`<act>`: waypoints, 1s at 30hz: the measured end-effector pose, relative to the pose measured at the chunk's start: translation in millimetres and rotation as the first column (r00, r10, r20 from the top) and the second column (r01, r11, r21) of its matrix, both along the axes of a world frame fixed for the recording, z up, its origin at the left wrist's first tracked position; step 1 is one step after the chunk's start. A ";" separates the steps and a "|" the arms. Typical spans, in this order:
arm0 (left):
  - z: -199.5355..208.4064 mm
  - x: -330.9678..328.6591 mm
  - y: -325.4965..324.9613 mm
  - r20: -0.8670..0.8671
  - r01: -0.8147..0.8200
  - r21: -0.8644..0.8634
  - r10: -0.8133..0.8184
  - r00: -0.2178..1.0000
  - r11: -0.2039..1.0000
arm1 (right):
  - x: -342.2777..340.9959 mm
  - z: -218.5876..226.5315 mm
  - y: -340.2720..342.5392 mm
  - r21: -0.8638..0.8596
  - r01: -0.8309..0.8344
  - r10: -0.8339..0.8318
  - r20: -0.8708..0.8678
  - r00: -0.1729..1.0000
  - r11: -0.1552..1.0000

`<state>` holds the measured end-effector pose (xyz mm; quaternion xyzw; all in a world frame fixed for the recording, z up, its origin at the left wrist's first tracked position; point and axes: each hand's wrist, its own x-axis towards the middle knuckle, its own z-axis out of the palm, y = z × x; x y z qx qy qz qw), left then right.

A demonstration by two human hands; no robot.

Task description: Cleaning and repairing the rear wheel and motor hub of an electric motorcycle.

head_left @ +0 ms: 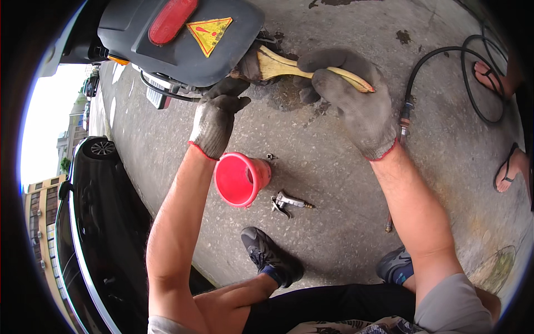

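Below the brush, stained grey concrete, black car leftward.

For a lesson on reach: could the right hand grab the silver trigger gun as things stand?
Probably not: the right hand grips a yellow brush. Otherwise the silver trigger gun lies uncovered on the ground.

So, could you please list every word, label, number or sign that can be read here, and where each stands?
"!": red exclamation mark on the yellow triangular sticker, on the vehicle's dark rear housing.
Pale panel near the housing: too small to tell any writing.
Patterned cloth at the lower edge: print not legible.
No other readable text.
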<state>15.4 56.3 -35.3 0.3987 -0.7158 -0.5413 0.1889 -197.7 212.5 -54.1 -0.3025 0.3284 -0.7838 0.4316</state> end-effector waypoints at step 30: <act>7.2 -1.7 -10.8 -0.147 -0.116 0.135 0.135 0.980 0.984 | 20.4 -29.6 21.2 -0.077 0.214 -0.222 -0.536 0.814 0.974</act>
